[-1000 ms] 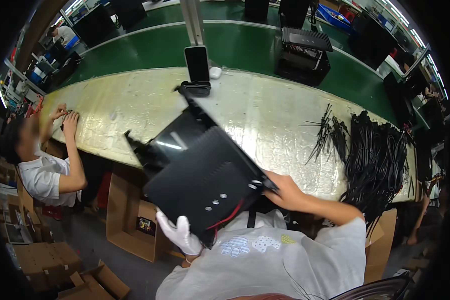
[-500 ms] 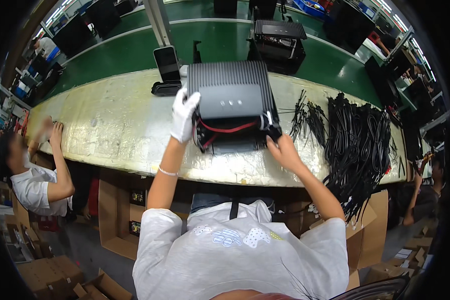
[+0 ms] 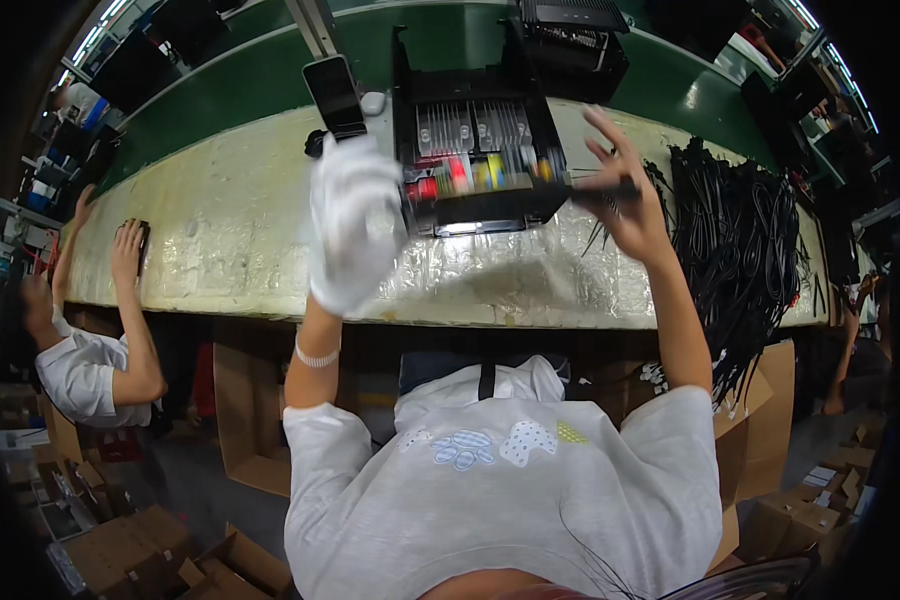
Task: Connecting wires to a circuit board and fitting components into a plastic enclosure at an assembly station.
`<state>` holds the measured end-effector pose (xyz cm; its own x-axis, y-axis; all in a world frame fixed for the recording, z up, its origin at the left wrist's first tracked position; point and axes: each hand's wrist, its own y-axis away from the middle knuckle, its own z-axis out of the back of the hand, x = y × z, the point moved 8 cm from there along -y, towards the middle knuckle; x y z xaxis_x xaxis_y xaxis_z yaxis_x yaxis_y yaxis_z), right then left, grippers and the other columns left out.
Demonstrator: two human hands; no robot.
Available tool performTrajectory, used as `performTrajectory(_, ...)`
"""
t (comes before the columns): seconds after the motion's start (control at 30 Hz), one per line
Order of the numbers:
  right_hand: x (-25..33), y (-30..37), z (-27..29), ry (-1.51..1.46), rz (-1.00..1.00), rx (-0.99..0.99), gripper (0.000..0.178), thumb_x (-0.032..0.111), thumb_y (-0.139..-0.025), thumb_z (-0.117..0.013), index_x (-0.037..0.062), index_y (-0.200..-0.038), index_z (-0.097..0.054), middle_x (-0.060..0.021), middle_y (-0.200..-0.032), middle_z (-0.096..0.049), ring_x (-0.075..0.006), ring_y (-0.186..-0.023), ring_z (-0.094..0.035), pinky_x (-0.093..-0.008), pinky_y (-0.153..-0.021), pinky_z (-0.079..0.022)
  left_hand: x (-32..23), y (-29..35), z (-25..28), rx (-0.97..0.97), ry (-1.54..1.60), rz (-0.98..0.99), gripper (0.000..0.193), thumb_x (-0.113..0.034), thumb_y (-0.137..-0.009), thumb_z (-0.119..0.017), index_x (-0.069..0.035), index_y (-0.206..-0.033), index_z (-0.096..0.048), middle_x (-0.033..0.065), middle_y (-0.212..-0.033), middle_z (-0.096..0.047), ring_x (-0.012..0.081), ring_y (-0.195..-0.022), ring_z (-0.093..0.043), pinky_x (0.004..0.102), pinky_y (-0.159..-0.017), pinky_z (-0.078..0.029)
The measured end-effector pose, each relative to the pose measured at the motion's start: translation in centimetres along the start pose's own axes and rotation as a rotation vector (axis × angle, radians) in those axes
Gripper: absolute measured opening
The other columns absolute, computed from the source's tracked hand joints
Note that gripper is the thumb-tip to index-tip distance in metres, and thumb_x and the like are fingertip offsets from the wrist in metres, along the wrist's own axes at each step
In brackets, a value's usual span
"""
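Observation:
In the middle of the table stands a black box-shaped device (image 3: 485,210) with its inside exposed. Clear ribbed parts and a row of red, yellow and grey components show within it. My left hand (image 3: 355,225), in a white glove, is at the device's left side. Motion smears its fingers, so I cannot tell whether they grip anything. My bare right hand (image 3: 635,215) is at the right side, its upper fingers raised. A dark, stubby object (image 3: 622,189) lies across its thumb and fingers; blur hides its kind.
Bundles of black cables (image 3: 735,235) cover the table's right part. A phone (image 3: 334,92) leans on a stand behind the device. Another black ribbed device (image 3: 575,45) stands on the green surface beyond. At the left, a co-worker's hand (image 3: 127,250) rests on the table.
The ribbed black cover no longer lies over the device, whose coloured inside now shows. My left hand has moved nearer to me, blurred; my right has risen from the device's front corner. The view has shifted.

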<state>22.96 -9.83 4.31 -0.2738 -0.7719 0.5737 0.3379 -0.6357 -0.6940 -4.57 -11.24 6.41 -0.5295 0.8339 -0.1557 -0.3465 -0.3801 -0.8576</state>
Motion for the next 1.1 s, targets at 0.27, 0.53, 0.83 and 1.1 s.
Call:
performTrajectory(0.27,2.8,15.0,-2.6,0.545,-0.362,0.372,0.053,0.0,-0.078,-0.069,0.0172,-0.128,-0.063,-0.0214,-0.15,-0.037,-0.0417,-0.135,-0.04,-0.0449,-0.111,-0.036,-4.5,16.6,-6.7,0.48,0.022,-0.007,0.04,-0.006,-0.064,-0.072,-0.007,-0.102,-0.061,0.0108,-0.107,-0.058,0.0332,-0.108,-0.057,0.0479,-0.096,-0.045)
performTrajectory(0.53,2.6,15.2,14.5,1.459,-0.569,-0.338,0.037,0.015,-0.089,-0.067,-0.0063,-0.117,-0.056,-0.0266,-0.136,-0.049,-0.0442,-0.129,-0.044,-0.0462,-0.104,-0.04,-5.0,16.2,-7.2,0.618,-0.024,0.232,0.086,-0.051,-0.056,-0.085,-0.003,-0.121,-0.058,0.0175,-0.129,-0.054,0.0376,-0.119,-0.049,0.0502,-0.103,-0.038)
performTrajectory(0.83,3.5,17.7,16.6,1.294,-0.626,-0.477,0.02,0.013,-0.096,-0.059,-0.0049,-0.103,-0.053,-0.0221,-0.106,-0.064,-0.033,-0.102,-0.062,-0.0397,-0.085,-0.05,-4.9,16.4,-5.8,0.429,0.093,0.26,0.068,-0.051,-0.073,-0.078,-0.001,-0.116,-0.061,0.0192,-0.127,-0.054,0.0394,-0.117,-0.051,0.0503,-0.101,-0.041)
performTrajectory(1.1,12.4,8.0,10.6,0.379,-0.481,-0.637,0.017,0.003,-0.093,-0.065,-0.0016,-0.105,-0.053,-0.0051,-0.078,-0.065,-0.0056,-0.065,-0.059,-0.0215,-0.056,-0.047,-12.9,6.3,-12.8,0.572,0.873,0.622,0.083,-0.017,-0.067,-0.08,0.003,-0.138,-0.043,0.0216,-0.132,-0.053,0.0318,-0.128,-0.049,0.0378,-0.111,-0.035)
